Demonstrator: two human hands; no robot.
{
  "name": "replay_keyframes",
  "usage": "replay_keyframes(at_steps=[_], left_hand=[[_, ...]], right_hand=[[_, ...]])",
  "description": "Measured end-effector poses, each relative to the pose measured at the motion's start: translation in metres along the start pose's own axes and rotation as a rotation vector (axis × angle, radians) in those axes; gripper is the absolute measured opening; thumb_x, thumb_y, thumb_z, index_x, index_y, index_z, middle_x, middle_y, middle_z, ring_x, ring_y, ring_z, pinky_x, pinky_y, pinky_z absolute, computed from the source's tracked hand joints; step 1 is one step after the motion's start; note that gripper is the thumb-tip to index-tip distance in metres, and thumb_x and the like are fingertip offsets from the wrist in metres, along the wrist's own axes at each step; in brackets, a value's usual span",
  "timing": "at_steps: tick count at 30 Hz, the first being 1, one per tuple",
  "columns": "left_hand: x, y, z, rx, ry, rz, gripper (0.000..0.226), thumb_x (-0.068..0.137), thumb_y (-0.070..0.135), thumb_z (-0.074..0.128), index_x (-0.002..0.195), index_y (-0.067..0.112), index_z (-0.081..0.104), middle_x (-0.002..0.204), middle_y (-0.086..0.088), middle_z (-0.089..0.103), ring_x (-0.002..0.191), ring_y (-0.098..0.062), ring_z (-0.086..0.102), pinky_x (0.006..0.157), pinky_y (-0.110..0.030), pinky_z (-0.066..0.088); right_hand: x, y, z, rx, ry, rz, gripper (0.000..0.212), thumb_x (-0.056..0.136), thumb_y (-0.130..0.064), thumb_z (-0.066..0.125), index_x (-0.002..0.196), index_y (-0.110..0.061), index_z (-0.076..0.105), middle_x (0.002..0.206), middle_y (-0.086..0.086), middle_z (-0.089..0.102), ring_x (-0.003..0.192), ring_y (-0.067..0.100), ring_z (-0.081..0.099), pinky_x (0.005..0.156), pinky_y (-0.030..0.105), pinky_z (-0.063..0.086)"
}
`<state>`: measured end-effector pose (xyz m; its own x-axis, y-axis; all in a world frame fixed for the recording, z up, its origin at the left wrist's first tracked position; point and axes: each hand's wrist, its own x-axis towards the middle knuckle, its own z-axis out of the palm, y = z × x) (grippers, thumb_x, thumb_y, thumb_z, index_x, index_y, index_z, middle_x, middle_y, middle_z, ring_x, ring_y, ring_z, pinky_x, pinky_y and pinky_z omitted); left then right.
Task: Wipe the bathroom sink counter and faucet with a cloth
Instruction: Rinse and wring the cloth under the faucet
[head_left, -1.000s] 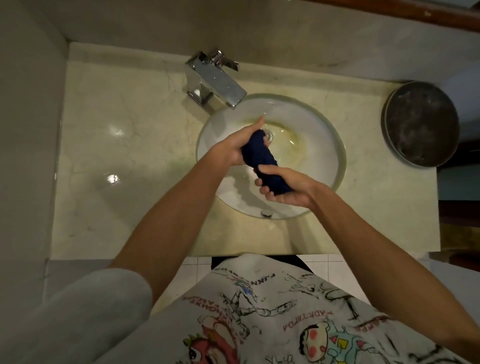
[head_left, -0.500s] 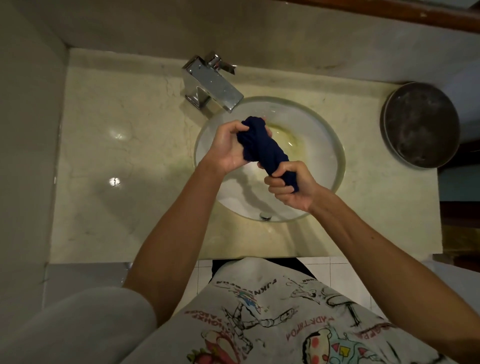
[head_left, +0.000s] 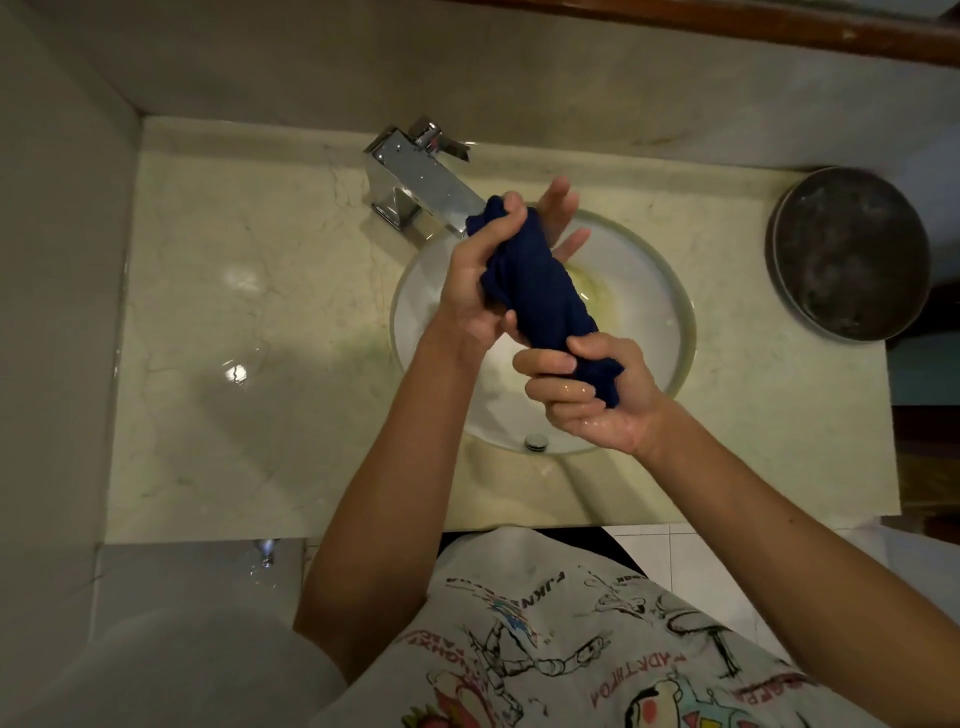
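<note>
A dark blue cloth (head_left: 537, 288), twisted into a thick roll, hangs over the round white sink basin (head_left: 660, 317). My left hand (head_left: 478, 280) grips its upper end near the faucet spout, thumb across the cloth and fingers partly spread behind it. My right hand (head_left: 587, 400) is clenched around the lower end, wet and glistening. The chrome square faucet (head_left: 421, 187) stands at the back of the basin on the pale marble counter (head_left: 234, 312). The drain is hidden behind the cloth.
A round dark metal bowl (head_left: 852, 254) sits at the counter's right end. Walls close in on the left and back. An overflow hole (head_left: 536, 442) marks the basin's near rim. White floor tiles (head_left: 691, 551) show below the counter edge.
The cloth has been twisted tighter and lifted higher over the basin. My left hand moved up toward the faucet spout and its fingers spread; my right hand stays clenched on the lower end.
</note>
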<state>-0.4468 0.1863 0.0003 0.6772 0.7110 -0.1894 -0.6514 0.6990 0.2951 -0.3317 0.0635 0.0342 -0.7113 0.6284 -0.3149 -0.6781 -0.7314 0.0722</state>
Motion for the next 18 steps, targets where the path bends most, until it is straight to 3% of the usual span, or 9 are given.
replay_keyframes(at_steps=[2, 4, 6, 9, 11, 14, 18], left_hand=[[0.008, 0.003, 0.0, 0.141, 0.152, -0.059, 0.012, 0.102, 0.013, 0.054, 0.09, 0.015, 0.054, 0.088, -0.004, 0.066, 0.078, -0.014, 0.066, 0.087, -0.038, 0.058], [0.016, 0.0, -0.007, 0.322, 0.336, -0.11, 0.013, 0.097, 0.02, 0.065, 0.088, 0.012, 0.061, 0.074, -0.004, 0.06, 0.065, -0.015, 0.061, 0.076, -0.038, 0.057], [0.024, -0.007, -0.016, 0.569, 0.496, -0.126, 0.014, 0.086, 0.018, 0.075, 0.084, 0.006, 0.067, 0.067, -0.007, 0.063, 0.058, -0.019, 0.061, 0.07, -0.036, 0.055], [0.032, -0.022, -0.028, 0.898, 0.609, -0.13, 0.023, 0.087, 0.007, 0.069, 0.064, 0.007, 0.063, 0.055, -0.002, 0.064, 0.053, -0.013, 0.063, 0.062, -0.027, 0.053], [0.034, -0.031, -0.038, 1.05, 0.638, -0.141, 0.029, 0.088, 0.005, 0.062, 0.061, 0.013, 0.06, 0.053, 0.002, 0.064, 0.059, -0.016, 0.066, 0.064, -0.028, 0.057], [0.032, -0.045, -0.055, 1.197, 0.679, -0.175, 0.022, 0.093, 0.01, 0.057, 0.071, 0.014, 0.058, 0.067, -0.004, 0.068, 0.062, -0.015, 0.066, 0.059, -0.023, 0.054], [0.028, -0.057, -0.073, 1.183, 0.773, -0.174, 0.012, 0.094, 0.017, 0.062, 0.085, 0.009, 0.059, 0.073, -0.007, 0.068, 0.073, -0.023, 0.074, 0.075, -0.039, 0.063]], right_hand=[[0.002, -0.008, 0.016, -0.25, 0.218, -0.066, 0.039, 0.089, -0.019, 0.072, 0.118, -0.015, 0.046, 0.074, 0.0, 0.05, 0.051, 0.008, 0.044, 0.039, 0.015, 0.032], [0.011, -0.016, 0.022, -0.582, 0.556, -0.099, 0.038, 0.087, -0.03, 0.072, 0.114, -0.013, 0.051, 0.07, -0.002, 0.049, 0.048, 0.006, 0.037, 0.038, 0.015, 0.021], [0.022, -0.02, 0.009, -0.864, 0.831, -0.091, 0.031, 0.088, -0.022, 0.075, 0.105, -0.012, 0.051, 0.069, 0.001, 0.049, 0.048, 0.009, 0.034, 0.038, 0.018, 0.02], [0.04, -0.02, -0.025, -1.096, 1.119, -0.082, 0.017, 0.085, -0.012, 0.07, 0.089, -0.01, 0.053, 0.07, 0.006, 0.051, 0.045, 0.013, 0.04, 0.04, 0.023, 0.027], [0.05, -0.018, -0.048, -1.173, 1.25, -0.111, 0.014, 0.081, -0.014, 0.069, 0.083, -0.011, 0.055, 0.069, 0.005, 0.056, 0.045, 0.015, 0.045, 0.04, 0.023, 0.031], [0.062, -0.008, -0.076, -1.265, 1.353, -0.181, 0.015, 0.076, -0.018, 0.072, 0.082, -0.014, 0.058, 0.071, 0.002, 0.064, 0.055, 0.017, 0.056, 0.047, 0.026, 0.043], [0.067, 0.003, -0.094, -1.305, 1.392, -0.231, 0.016, 0.074, -0.018, 0.073, 0.087, -0.015, 0.062, 0.077, 0.003, 0.071, 0.066, 0.02, 0.065, 0.057, 0.029, 0.049]])
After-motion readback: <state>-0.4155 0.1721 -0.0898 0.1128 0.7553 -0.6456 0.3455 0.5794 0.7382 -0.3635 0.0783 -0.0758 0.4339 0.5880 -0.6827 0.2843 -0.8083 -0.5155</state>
